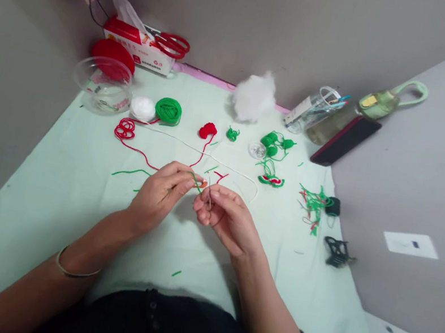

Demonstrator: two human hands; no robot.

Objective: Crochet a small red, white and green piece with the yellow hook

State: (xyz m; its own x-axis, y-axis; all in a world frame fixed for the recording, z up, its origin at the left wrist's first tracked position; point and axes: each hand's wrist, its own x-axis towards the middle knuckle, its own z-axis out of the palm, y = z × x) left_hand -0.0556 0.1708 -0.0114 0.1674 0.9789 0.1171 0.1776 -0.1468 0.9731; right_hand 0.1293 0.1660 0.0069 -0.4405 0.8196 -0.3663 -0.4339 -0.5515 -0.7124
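Note:
Both hands meet over the middle of the table, fingers pinched. My left hand holds a strand of green yarn, which slants toward my right fingertips. A small orange-and-white piece shows at the left fingertips; its kind is hard to make out. Between thumb and fingers my right hand grips a thin metal needle, held nearly upright. Whether the yarn passes through the needle I cannot tell. Past the hands lie a small red crocheted piece and a small green one.
White yarn and green yarn balls sit back left, beside a clear plastic tub and a tissue box with red scissors. Stuffing, green crocheted pieces, a bottle and yarn scraps stand or lie rightward.

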